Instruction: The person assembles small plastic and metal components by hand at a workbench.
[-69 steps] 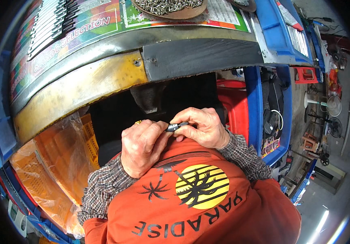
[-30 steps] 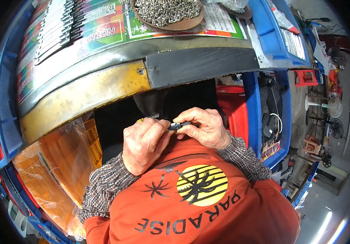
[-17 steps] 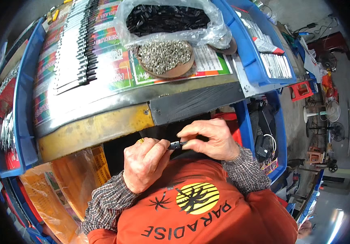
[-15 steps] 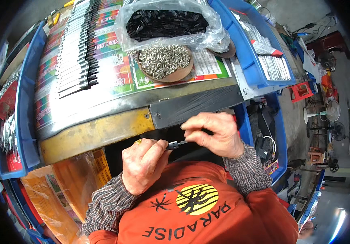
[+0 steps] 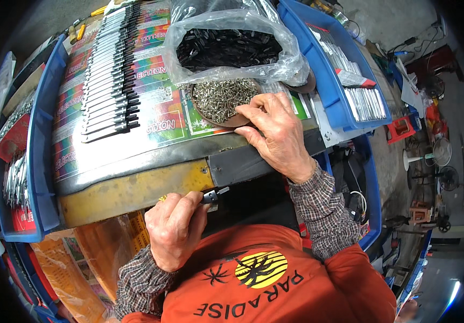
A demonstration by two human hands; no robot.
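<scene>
Now my left hand (image 5: 172, 229) is pinching a likely light, rigid black handle (image 5: 209, 197) by its body; my spread right hand (image 5: 278, 132) is curving beside metal pins (image 5: 218, 101).

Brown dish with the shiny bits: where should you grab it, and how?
Probably by the near rim of the dish, coming from the table's front edge: bare rim shows there, while the bag crowds the far side. Keep it level, because loose bits are heaped inside.
</scene>
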